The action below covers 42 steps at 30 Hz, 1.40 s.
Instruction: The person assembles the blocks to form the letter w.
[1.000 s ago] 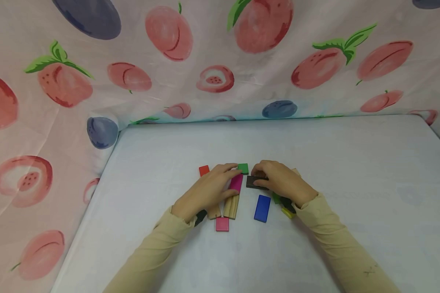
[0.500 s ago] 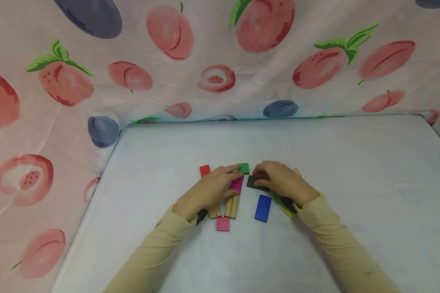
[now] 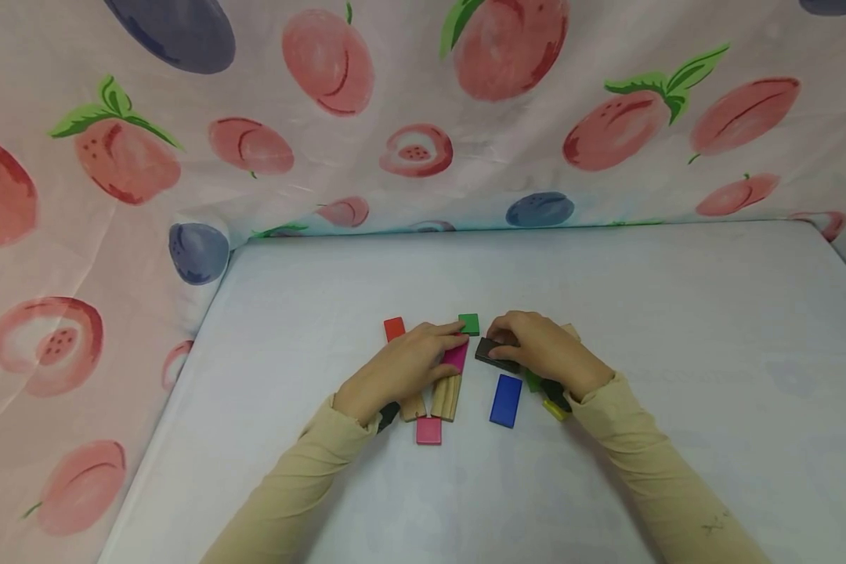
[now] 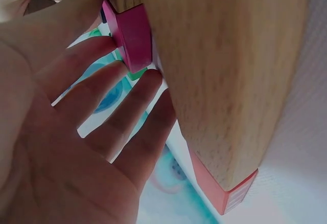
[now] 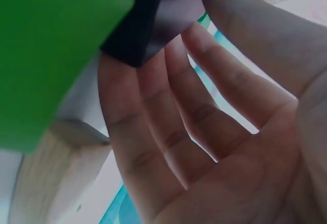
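My left hand [image 3: 412,356] lies over a magenta block [image 3: 455,356], thumb at its near end and fingertips at its far side, pinching it. In the left wrist view, the thumb and fingers touch the magenta block [image 4: 134,40] beside wooden pieces [image 4: 209,81]. Just beyond those fingertips is a green square block [image 3: 469,323]. My right hand [image 3: 543,348] pinches a black block [image 3: 493,354] between thumb and fingers, right of the magenta one. The right wrist view shows the black block [image 5: 138,35] at the fingertips. Curled fingers hide part of it.
A blue block [image 3: 505,401] lies between the forearms. A pink block [image 3: 428,431] touches wooden pieces [image 3: 446,398]. A red block [image 3: 394,327] sits beyond the left hand. Green [image 3: 533,381] and yellow [image 3: 554,410] blocks lie partly under the right wrist. Fruit-patterned cloth [image 3: 409,94] rises behind the white table [image 3: 366,274].
The black block has turned slightly in my right hand, its right end nearer to me. My left fingers have shifted a little over the magenta block. The other blocks stay in place.
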### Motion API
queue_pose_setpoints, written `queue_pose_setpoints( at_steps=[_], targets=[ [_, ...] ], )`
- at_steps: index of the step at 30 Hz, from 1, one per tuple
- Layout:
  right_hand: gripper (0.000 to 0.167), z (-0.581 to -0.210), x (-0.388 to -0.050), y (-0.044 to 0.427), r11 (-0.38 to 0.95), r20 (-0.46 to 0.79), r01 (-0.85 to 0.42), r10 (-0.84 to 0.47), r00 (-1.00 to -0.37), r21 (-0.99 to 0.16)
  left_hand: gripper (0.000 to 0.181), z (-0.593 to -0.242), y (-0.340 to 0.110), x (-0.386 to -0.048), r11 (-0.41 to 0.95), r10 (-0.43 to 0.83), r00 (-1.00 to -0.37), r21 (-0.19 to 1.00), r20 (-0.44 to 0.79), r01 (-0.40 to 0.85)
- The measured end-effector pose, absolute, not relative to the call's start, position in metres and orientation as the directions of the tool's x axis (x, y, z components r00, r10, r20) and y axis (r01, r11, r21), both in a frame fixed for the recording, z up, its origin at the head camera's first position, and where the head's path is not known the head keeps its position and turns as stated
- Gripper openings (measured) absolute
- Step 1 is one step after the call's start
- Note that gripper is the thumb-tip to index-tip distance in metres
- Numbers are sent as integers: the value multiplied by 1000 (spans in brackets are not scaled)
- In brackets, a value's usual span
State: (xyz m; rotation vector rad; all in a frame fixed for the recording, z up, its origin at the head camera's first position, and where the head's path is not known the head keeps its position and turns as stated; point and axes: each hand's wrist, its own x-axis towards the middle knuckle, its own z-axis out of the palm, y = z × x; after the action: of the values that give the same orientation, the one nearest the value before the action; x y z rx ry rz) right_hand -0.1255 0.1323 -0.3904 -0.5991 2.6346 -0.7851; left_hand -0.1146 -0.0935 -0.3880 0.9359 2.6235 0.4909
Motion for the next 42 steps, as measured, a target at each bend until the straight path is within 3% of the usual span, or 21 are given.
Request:
queue_pose_setpoints(
  at_steps=[24,42],
  targets=[
    [30,-390,-122,132,760,-192,-290,-474,-859,-582,49,-391,-94,-114,721,663,-733,393,-154,570],
    [27,-392,-122,132,757,-193,-266,-457,-868,-597,49,-395,-95,-112,719,653,-743,431,-149,545]
  ],
)
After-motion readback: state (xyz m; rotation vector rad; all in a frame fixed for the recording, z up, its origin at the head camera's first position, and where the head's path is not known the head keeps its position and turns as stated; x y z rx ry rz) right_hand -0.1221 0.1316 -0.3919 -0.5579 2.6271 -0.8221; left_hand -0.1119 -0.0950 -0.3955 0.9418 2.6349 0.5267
